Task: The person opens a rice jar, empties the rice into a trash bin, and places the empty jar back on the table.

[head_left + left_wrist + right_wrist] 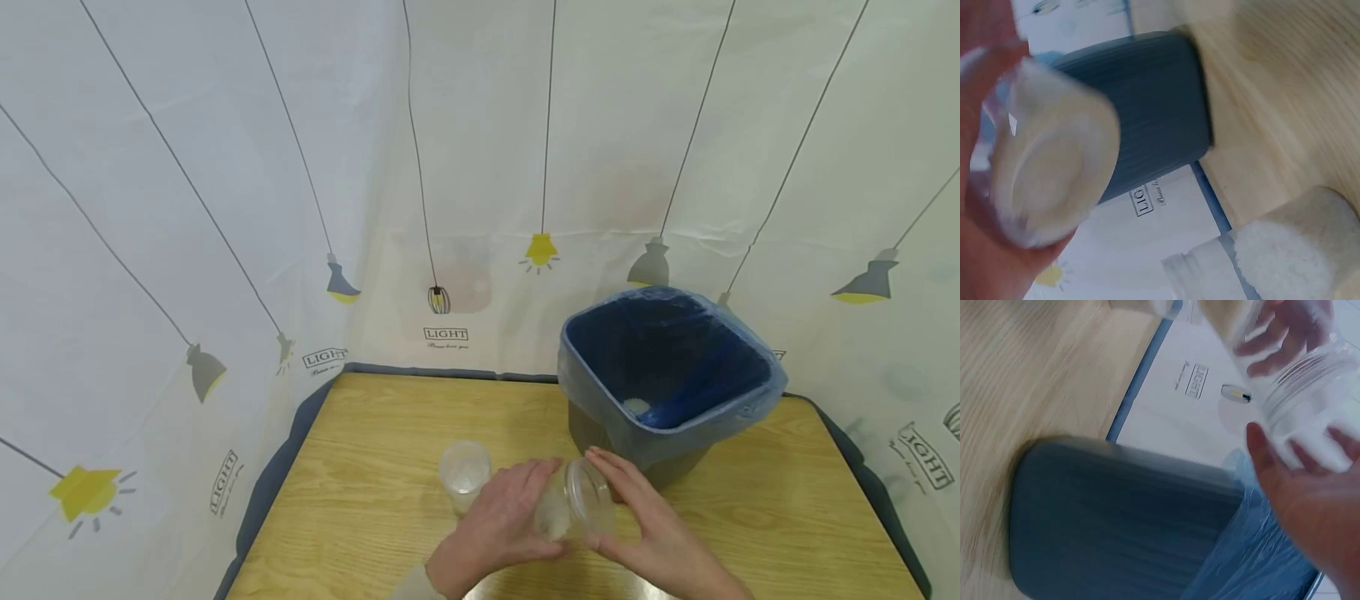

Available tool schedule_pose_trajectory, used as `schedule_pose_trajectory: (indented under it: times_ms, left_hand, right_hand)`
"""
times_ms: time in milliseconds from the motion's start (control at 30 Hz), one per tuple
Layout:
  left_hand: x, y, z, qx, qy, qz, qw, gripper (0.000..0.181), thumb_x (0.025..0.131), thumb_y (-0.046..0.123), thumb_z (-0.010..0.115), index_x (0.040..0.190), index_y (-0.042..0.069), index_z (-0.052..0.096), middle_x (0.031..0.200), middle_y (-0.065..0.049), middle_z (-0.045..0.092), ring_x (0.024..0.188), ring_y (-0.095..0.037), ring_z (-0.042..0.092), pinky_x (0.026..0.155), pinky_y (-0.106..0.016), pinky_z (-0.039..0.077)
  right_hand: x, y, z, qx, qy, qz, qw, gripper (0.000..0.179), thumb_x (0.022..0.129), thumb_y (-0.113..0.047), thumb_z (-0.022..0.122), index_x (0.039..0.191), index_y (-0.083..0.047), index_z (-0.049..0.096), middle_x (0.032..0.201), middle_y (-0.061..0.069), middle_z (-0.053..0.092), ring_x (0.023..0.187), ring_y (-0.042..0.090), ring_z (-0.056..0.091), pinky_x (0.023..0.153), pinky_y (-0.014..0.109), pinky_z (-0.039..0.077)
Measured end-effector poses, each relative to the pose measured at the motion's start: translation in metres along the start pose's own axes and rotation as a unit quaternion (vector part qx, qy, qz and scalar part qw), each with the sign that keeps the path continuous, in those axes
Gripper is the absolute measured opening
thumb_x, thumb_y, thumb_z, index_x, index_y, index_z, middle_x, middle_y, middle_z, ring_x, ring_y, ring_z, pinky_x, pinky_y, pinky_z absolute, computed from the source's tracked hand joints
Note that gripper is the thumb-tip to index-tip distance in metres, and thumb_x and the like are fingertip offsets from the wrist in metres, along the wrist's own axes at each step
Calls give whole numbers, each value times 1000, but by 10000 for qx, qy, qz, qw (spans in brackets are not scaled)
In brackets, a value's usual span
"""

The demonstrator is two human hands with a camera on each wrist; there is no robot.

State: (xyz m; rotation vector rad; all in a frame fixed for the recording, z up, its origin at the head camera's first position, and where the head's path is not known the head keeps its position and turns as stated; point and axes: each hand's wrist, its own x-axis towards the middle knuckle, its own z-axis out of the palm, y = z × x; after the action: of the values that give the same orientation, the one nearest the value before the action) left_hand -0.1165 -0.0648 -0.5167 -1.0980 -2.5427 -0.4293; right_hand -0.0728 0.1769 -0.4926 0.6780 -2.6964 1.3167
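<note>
My left hand point(498, 521) grips a clear plastic jar point(555, 508) tilted on its side above the table, its mouth end toward the right. Pale contents show through its base in the left wrist view. At the mouth end, the thumb and fingers of my right hand point(652, 533) curve around the clear ring-edged rim; whether a separate lid is there I cannot tell. Threads on the neck show in the right wrist view. A second clear jar point(465, 471), partly filled with white granules point(1282, 259), stands upright just left of my left hand.
A dark grey bin point(1154, 106) lined with a blue plastic bag point(738, 400) stands on the wooden table point(360, 467), behind my right hand. Inside it lies a small whitish item point(636, 407). A white lamp-print cloth point(480, 167) hangs around the table's back and sides.
</note>
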Motion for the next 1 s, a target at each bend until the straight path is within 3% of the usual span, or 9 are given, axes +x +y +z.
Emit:
schedule_pose_trajectory:
  times_ms: [200, 300, 400, 533, 700, 833, 1000]
  left_hand:
    - [-4, 4, 12, 722, 742, -10, 9946, 104, 57, 62, 94, 139, 11, 55, 124, -2, 65, 108, -18, 66, 92, -36, 55]
    - [-5, 6, 15, 816, 938, 95, 9922, 104, 55, 61, 94, 138, 10, 57, 124, -3, 65, 109, -19, 65, 93, -36, 54]
    - [-5, 6, 16, 785, 982, 124, 9920, 104, 55, 60, 94, 138, 10, 57, 125, -2, 64, 110, -18, 65, 94, -35, 54]
    - [-6, 6, 15, 652, 936, 94, 9934, 105, 55, 60, 94, 139, 10, 56, 124, -2, 64, 109, -18, 65, 92, -34, 54]
    - [-5, 6, 11, 150, 696, 21, 9975, 106, 56, 60, 95, 140, 10, 53, 125, -2, 65, 108, -17, 66, 89, -31, 55]
    - [-4, 6, 5, -379, 423, -50, 9984, 104, 59, 58, 94, 141, 10, 52, 127, -1, 65, 108, -14, 65, 87, -28, 55]
    - [-3, 7, 0, -1000, 72, -195, 9948, 101, 66, 58, 91, 144, 11, 48, 130, 0, 63, 110, -11, 63, 89, -24, 53]
  right_hand:
    - [8, -12, 8, 503, 123, 1559, 9864, 71, 97, -47, 70, 155, -16, 43, 149, 11, 50, 126, 33, 58, 86, 32, 59]
    - [12, -15, 9, 428, 10, 1901, 9808, 76, 95, -53, 70, 155, -14, 43, 149, 10, 50, 125, 31, 57, 85, 32, 58]
    - [13, -17, 8, 353, -4, 1941, 9803, 77, 92, -55, 72, 153, -16, 46, 146, 8, 52, 124, 28, 56, 86, 32, 58]
    - [11, -17, 8, 225, 150, 1583, 9870, 72, 90, -52, 76, 149, -19, 51, 142, 3, 55, 120, 23, 58, 86, 29, 56]
    - [8, -14, 7, -5, 420, 700, 9967, 69, 88, -41, 82, 148, -23, 54, 140, -3, 55, 119, 19, 58, 87, 30, 56]
    - [5, -10, 6, -260, 477, 124, 9984, 74, 86, -37, 85, 151, -31, 51, 144, -9, 51, 124, 15, 55, 91, 34, 54]
    - [4, -8, 1, -361, 450, -632, 9963, 80, 84, -27, 88, 154, -28, 49, 148, -8, 48, 129, 10, 50, 95, 35, 52]
